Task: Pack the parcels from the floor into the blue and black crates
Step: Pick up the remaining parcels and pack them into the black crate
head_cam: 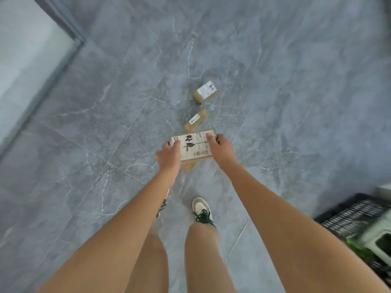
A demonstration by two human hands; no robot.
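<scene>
A flat brown parcel (pixel 193 145) with a white shipping label and black handwriting is held between both hands above the floor. My left hand (pixel 169 156) grips its left end and my right hand (pixel 221 149) grips its right end, thumbs on top. Just beyond it a long narrow brown parcel (pixel 196 120) lies on the floor. Farther off sits a small brown box (pixel 205 93) with a white label. Part of another brown parcel (pixel 188 166) shows under the held one. The black crate (pixel 351 210) stands at the right edge. No blue crate is in view.
Grey marble-pattern floor tiles (pixel 105 123) spread all around. A pale wall or door with a dark frame (pixel 63 24) runs along the upper left. A white-green object (pixel 378 237) sits in or by the black crate. My feet in white shoes with green laces (pixel 202 210) stand below the hands.
</scene>
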